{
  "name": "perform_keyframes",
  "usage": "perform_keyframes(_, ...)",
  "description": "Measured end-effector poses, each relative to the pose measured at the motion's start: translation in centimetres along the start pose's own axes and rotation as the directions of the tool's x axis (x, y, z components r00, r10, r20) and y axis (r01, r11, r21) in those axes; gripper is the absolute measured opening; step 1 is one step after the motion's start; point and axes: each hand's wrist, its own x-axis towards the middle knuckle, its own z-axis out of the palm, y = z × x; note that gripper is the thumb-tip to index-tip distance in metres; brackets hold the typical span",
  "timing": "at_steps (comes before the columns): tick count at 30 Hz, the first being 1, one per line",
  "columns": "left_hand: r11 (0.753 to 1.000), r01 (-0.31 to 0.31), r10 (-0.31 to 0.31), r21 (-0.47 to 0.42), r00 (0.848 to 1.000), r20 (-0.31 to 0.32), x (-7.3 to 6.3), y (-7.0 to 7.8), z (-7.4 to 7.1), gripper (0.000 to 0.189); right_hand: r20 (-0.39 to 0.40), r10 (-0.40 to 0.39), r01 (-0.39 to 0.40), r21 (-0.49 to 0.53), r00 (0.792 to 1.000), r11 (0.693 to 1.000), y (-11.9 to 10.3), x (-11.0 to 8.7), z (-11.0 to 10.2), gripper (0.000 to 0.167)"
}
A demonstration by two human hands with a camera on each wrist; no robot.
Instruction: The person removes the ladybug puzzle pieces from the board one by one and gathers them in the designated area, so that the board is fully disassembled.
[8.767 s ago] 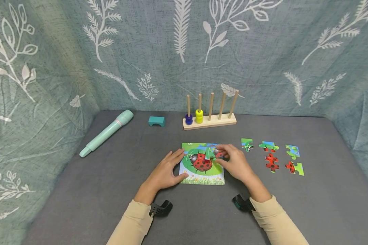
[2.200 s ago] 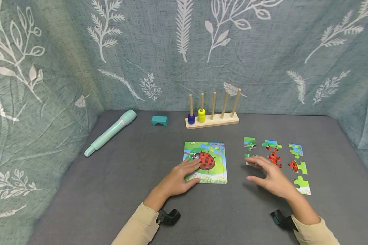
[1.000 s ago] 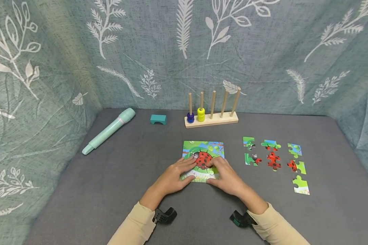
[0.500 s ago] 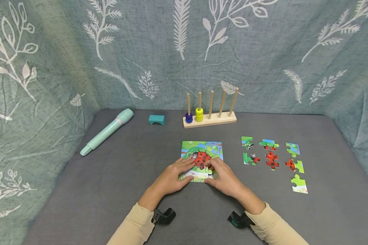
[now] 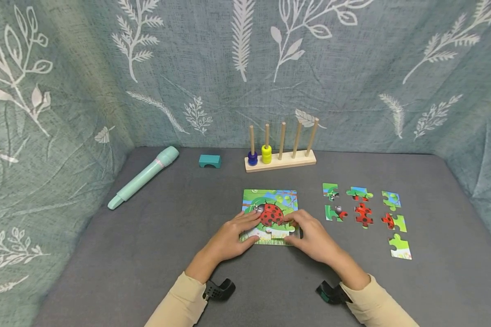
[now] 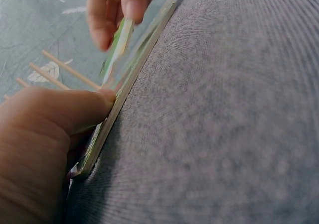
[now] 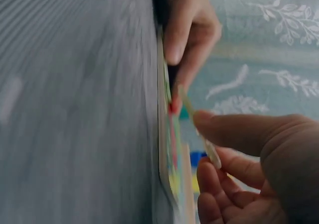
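A square ladybug jigsaw puzzle point(image 5: 251, 196) lies mid-table in the head view. My left hand point(image 5: 228, 235) rests on its left side, fingers laid over the picture. In the left wrist view, the thumb point(image 6: 84, 107) presses at the near edge. My right hand point(image 5: 317, 238) pinches a green and white puzzle piece point(image 5: 279, 233) between thumb and fingers, over the puzzle's lower right part. The left wrist view shows this puzzle piece point(image 6: 118, 45) tilted up, clear of the layer below. Edge-on, the puzzle piece point(image 7: 214, 157) also shows in the right wrist view.
Several loose pieces lie spread at the right, among them a red spotted piece point(image 5: 363, 215) and a green corner piece point(image 5: 400, 246). Farther back stand a wooden peg rack point(image 5: 290, 161) with blue and yellow beads, a teal block point(image 5: 210, 161) and a mint-green tube point(image 5: 143, 178).
Two more pieces lie at the right than at first. My right hand has come back from there to the puzzle and has lifted a piece from its lower right. My left hand stays on the puzzle.
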Motion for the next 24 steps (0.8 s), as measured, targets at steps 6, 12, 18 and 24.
perform_keyframes(6,1.0,-0.013,0.013,-0.009,1.0,-0.001,-0.1,0.1,-0.1,0.048,-0.074,-0.005,-0.001,-0.083,0.997,0.997,2.2,-2.3,-2.8,0.038)
perform_keyframes(12,1.0,-0.012,0.012,-0.012,1.0,0.005,-0.2,0.0,-0.1,0.047,-0.123,0.007,-0.025,-0.144,0.992,0.989,4.4,-5.6,-6.1,0.04)
perform_keyframes(18,1.0,-0.024,0.024,-0.006,1.0,-0.007,-0.3,-0.2,-0.1,0.048,-0.156,0.041,-0.062,-0.132,0.987,0.989,6.5,-8.8,-8.5,0.041)
perform_keyframes(24,1.0,-0.018,0.018,-0.004,1.0,0.002,-0.4,-0.3,0.0,0.048,-0.17,0.09,-0.114,-0.133,0.981,0.985,8.0,-11.1,-9.8,0.04)
